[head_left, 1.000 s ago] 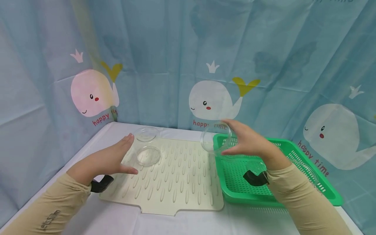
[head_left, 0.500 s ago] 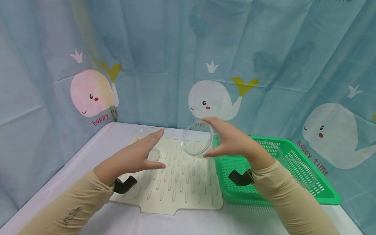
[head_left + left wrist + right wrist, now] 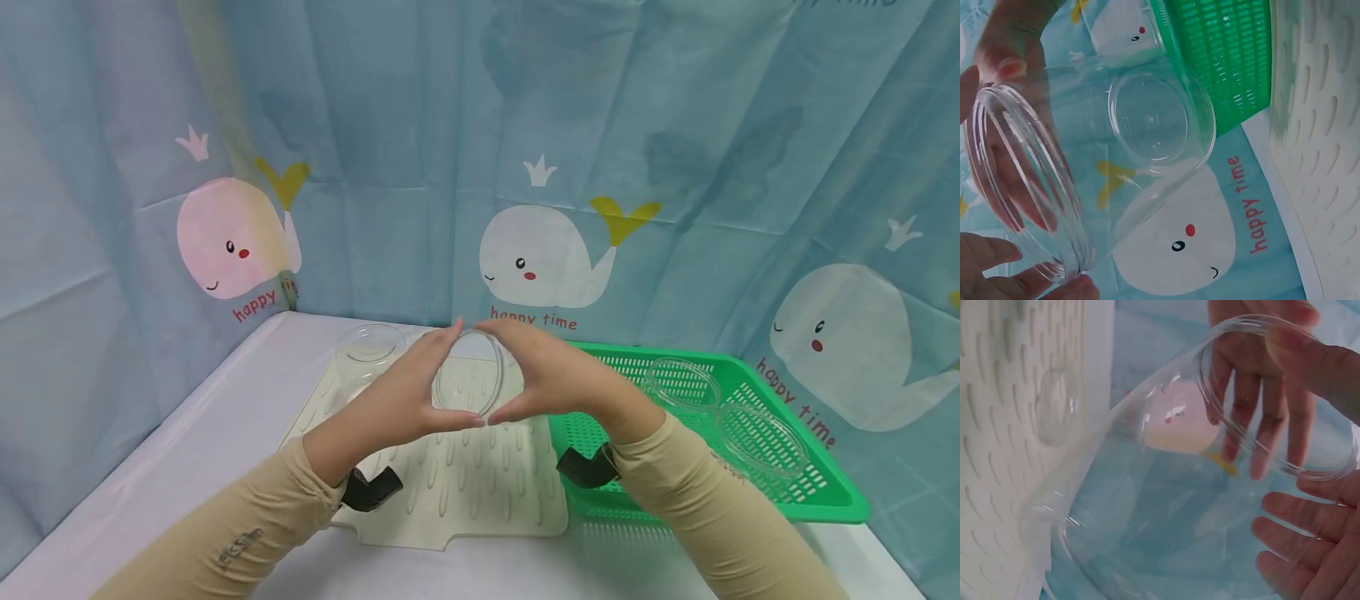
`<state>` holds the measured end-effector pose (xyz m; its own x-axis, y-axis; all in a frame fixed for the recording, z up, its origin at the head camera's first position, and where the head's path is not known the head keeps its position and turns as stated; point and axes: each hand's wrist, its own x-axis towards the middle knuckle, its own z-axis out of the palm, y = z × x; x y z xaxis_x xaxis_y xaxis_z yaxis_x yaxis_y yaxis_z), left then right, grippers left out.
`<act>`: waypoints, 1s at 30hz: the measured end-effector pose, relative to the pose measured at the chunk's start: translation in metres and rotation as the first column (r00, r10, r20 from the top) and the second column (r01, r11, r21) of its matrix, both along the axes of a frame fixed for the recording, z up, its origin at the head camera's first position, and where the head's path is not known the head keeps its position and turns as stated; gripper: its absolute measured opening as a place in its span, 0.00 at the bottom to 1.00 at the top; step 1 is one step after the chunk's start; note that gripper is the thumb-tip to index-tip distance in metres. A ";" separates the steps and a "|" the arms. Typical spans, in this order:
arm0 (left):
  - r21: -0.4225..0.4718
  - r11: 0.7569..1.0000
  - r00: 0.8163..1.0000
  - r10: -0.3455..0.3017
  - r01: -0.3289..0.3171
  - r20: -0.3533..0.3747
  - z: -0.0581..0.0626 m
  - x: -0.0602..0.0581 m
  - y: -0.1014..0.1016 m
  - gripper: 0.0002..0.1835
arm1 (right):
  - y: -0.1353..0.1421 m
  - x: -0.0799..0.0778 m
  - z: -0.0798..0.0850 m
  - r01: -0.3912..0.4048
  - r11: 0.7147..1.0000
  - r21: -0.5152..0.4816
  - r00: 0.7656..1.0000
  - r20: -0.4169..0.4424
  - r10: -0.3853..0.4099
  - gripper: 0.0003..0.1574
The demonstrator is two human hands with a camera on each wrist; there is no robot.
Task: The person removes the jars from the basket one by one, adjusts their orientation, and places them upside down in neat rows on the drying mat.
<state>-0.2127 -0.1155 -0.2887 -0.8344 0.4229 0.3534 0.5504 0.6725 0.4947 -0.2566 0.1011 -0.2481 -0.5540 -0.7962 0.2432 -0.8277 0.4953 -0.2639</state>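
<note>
A clear plastic jar (image 3: 471, 375) with a ridged rim is held in the air above the cream ribbed mat (image 3: 480, 492), its round mouth tilted toward the head camera. My right hand (image 3: 558, 371) grips the rim from the right, thumb below and fingers above. From the left, my left hand (image 3: 397, 400) curves round the same rim. The left wrist view shows the see-through wall and base of the jar (image 3: 1141, 131), with fingertips of both hands at its rim. Another clear round container (image 3: 371, 342) stands at the mat's left back, partly hidden by my left hand.
A green slotted basket (image 3: 832, 492) stands to the right of the mat, holding clear round pieces like lids (image 3: 761, 440). White cloth (image 3: 225, 392) covers the table. A blue whale-print curtain (image 3: 390, 208) hangs behind and at the sides.
My right hand has carried the jar leftward from over the basket's edge to above the mat. My left hand has moved right, away from the standing container, and now holds the jar's rim too.
</note>
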 end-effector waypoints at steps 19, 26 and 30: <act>0.017 0.999 0.991 0.034 -0.032 -0.129 -0.003 0.002 0.005 0.52 | 0.004 0.001 -0.003 0.030 1.000 -0.006 0.997 0.071 -0.029 0.62; 0.108 0.994 0.988 0.043 -0.026 -0.151 -0.001 -0.001 -0.005 0.51 | 0.023 -0.008 0.006 0.068 0.993 -0.102 0.995 0.076 -0.060 0.66; 0.192 0.981 0.993 0.020 0.003 -0.118 0.000 -0.003 -0.009 0.50 | 0.034 -0.016 0.004 0.090 0.986 -0.142 0.990 0.120 -0.073 0.67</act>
